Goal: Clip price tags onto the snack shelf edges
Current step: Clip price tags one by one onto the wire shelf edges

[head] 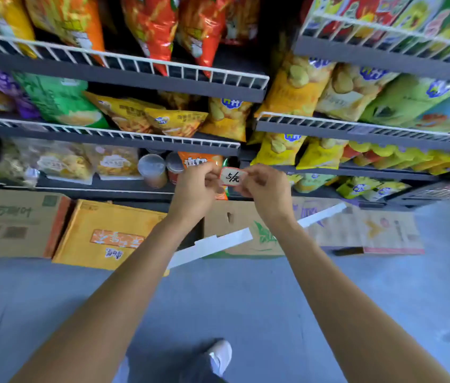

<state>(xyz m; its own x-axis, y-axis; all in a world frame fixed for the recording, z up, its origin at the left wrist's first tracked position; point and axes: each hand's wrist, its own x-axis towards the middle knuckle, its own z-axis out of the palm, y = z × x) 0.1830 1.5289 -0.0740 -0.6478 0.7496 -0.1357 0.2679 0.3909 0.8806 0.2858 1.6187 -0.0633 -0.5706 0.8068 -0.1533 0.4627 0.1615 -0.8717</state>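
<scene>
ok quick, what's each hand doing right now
Left hand: pinching the left edge of the price tag.
Right hand: pinching the tag's right edge.

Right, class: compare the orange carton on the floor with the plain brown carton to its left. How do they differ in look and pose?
The orange carton is bright yellow-orange; the brown carton is dull brown with a red-orange edge. The orange carton lies skewed to the shelf front; the brown carton lies roughly parallel to it. The orange carton's label is an orange panel; the brown carton has dark lettering. Both lie closed on the grey floor, below the shelves.

Bright, even light throughout; wide-angle distortion bends the far shelves (124, 81) at the edges, and everything looks slightly soft.
</scene>
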